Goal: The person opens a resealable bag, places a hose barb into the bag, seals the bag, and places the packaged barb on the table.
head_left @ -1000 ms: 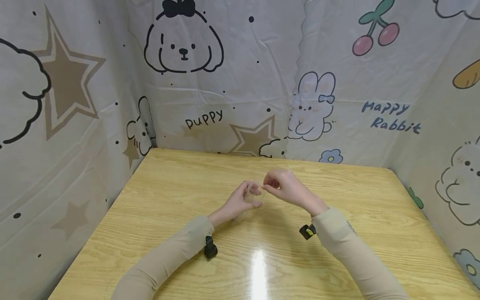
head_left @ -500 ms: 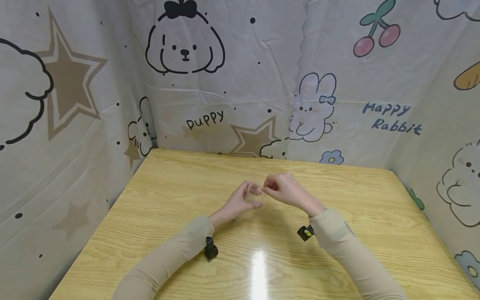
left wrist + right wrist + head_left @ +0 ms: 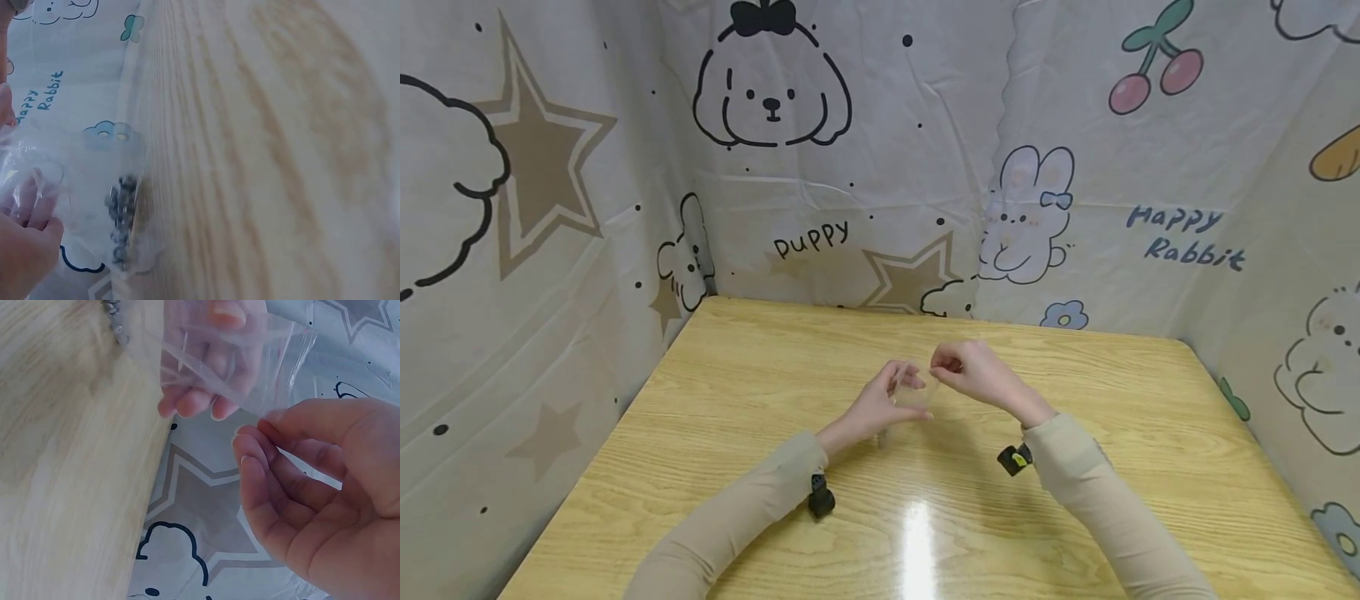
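A clear plastic bag (image 3: 81, 194) hangs between the two hands, with several small grey metal pieces (image 3: 122, 219) gathered at its bottom. My left hand (image 3: 883, 398) holds the bag, and its fingers show through the film in the right wrist view, with the thumb on the nearer side. My right hand (image 3: 976, 375) pinches the bag's upper edge between thumb and index finger, the other fingers curled below. In the head view the bag is nearly invisible; whether its mouth is open cannot be told. The exact kind of the metal pieces is too blurred to tell.
Both hands are above a wood-grain table (image 3: 737, 358). White cloth (image 3: 880, 167) printed with cartoon animals and stars surrounds its back and sides. Small black cameras (image 3: 822, 500) are strapped to both wrists.
My right hand dipped slightly, then rose a little up and right, still pinching the edge. The left thumb has shifted slightly, and more of the bag's lower part shows below the left hand.
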The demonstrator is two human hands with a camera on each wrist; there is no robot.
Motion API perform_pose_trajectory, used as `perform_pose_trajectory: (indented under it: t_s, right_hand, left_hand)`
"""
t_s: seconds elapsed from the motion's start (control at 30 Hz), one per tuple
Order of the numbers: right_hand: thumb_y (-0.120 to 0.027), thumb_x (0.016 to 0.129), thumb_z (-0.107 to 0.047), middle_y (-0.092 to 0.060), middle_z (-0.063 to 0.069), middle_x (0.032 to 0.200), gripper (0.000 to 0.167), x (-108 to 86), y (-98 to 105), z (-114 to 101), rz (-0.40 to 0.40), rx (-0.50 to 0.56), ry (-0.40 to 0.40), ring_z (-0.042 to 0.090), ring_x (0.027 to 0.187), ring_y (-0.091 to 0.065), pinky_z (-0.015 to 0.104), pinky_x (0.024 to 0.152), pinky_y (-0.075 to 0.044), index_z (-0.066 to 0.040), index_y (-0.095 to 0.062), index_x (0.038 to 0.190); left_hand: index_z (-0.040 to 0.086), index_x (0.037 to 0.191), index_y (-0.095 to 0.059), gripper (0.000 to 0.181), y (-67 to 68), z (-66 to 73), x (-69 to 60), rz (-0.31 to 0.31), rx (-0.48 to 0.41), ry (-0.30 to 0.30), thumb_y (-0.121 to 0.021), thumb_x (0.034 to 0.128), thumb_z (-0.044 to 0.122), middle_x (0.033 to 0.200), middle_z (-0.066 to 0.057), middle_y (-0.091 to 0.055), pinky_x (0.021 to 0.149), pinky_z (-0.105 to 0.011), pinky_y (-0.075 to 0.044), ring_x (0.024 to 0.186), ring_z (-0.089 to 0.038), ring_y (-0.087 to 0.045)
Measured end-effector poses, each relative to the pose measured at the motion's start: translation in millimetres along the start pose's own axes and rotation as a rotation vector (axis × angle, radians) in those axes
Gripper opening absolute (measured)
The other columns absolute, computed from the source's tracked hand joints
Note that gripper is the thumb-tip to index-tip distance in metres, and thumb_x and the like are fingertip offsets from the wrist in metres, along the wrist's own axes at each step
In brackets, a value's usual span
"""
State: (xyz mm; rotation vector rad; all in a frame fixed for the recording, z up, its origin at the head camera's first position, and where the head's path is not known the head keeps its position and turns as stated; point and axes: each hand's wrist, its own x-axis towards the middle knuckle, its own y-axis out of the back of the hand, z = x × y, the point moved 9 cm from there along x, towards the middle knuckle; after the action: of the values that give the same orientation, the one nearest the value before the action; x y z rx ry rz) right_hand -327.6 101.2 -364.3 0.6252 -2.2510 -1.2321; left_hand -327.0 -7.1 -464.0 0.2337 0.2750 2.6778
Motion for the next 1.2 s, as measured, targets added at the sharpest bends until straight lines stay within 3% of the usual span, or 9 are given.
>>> perform_pose_trajectory:
  t_s: [0.3,0.6,0.67,0.83,0.97,1.2]
  right_hand:
    - [-0.064,0.095,-0.009,-0.066,0.002,0.074,0.008,-0.3,8,7,-0.022,0.002,-0.030,0.006,0.062,-0.053,0.020,0.056,-0.048,-0.005,-0.069,0.090]
    - [-0.063,0.097,-0.009,-0.070,0.009,0.079,0.009,0.7,14,8,-0.026,0.021,-0.002,0.017,0.068,-0.064,0.021,0.059,-0.051,-0.003,-0.069,0.094]
    - [-0.063,0.096,-0.009,-0.070,0.008,0.079,0.009,1.7,16,7,-0.016,0.018,0.012,0.014,0.068,-0.062,0.021,0.059,-0.052,-0.003,-0.069,0.094]
    - [-0.065,0.095,-0.009,-0.071,0.007,0.079,0.007,3.1,21,3,0.006,0.025,0.053,0.013,0.066,-0.062,0.021,0.058,-0.052,-0.005,-0.070,0.093]
    - [-0.066,0.095,-0.009,-0.072,0.009,0.081,0.007,3.3,22,0,0.007,0.023,0.074,0.021,0.068,-0.066,0.021,0.060,-0.053,-0.006,-0.072,0.094]
    - [-0.069,0.092,-0.009,-0.075,0.004,0.085,0.006,4.3,24,-9,0.026,0.005,0.135,0.007,0.070,-0.064,0.021,0.063,-0.055,-0.006,-0.074,0.093]
  left_hand:
    - [0.015,0.142,-0.044,0.070,0.1,7.0,-2.3,-0.011,0.044,-0.053,-0.081,0.0825,0.014,0.128,-0.008,-0.061,0.123,-0.048,-0.030,0.129,-0.024,-0.052]
    - [0.009,0.125,-0.054,0.035,3.3,17.4,-2.0,-0.029,0.029,-0.125,-0.069,0.0938,0.017,0.139,-0.015,-0.056,0.120,-0.044,-0.035,0.127,-0.025,-0.056]
    - [0.009,0.127,-0.054,0.038,5.1,18.6,-1.3,-0.020,0.019,-0.126,-0.069,0.0940,0.018,0.135,-0.014,-0.059,0.117,-0.042,-0.041,0.125,-0.024,-0.058]
    - [0.004,0.136,-0.051,0.047,9.9,24.2,-0.5,0.012,-0.013,-0.111,-0.069,0.0936,0.015,0.125,-0.015,-0.063,0.101,-0.034,-0.054,0.116,-0.026,-0.061]
    - [0.003,0.132,-0.056,0.039,13.6,30.7,-0.7,0.050,0.009,-0.126,-0.066,0.0961,0.014,0.121,-0.015,-0.067,0.089,-0.026,-0.058,0.109,-0.023,-0.065]
    - [0.003,0.119,-0.064,0.026,24.9,34.7,-2.4,0.175,-0.022,-0.142,-0.065,0.0964,0.017,0.113,-0.016,-0.069,0.085,-0.024,-0.059,0.099,-0.010,-0.067]
